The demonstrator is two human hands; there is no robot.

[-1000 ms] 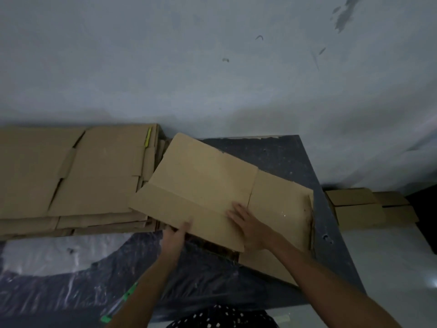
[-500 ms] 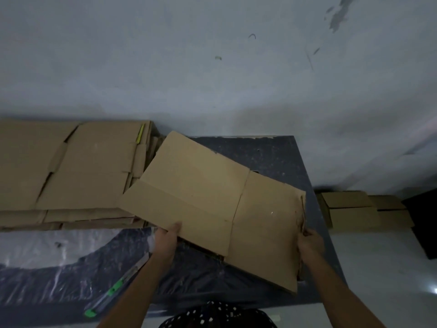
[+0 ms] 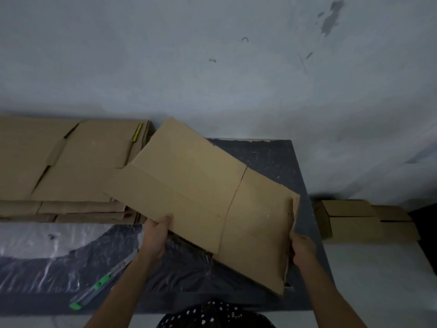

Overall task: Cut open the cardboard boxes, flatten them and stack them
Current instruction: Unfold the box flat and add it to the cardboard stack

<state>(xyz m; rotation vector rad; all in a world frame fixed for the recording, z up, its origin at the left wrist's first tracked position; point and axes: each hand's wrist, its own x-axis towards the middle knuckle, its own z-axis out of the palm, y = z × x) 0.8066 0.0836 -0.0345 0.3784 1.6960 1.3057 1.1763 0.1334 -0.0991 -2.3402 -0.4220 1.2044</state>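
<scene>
Head view: a flattened cardboard box (image 3: 201, 197) is held at an angle above the dark table (image 3: 272, 157), its far-left part overlapping the stack of flattened boxes (image 3: 71, 166) at the left. The left hand (image 3: 156, 235) grasps its near edge, thumb on top. The right hand (image 3: 302, 250) grasps its right edge. A green-tipped utility knife (image 3: 101, 282) lies on the plastic sheet (image 3: 35, 242), near left. Unflattened boxes (image 3: 350, 221) sit on the floor at right.

Left hand (image 3: 155, 235), right hand (image 3: 302, 250), forearms bare; dark garment (image 3: 214, 314), small white dots.
</scene>
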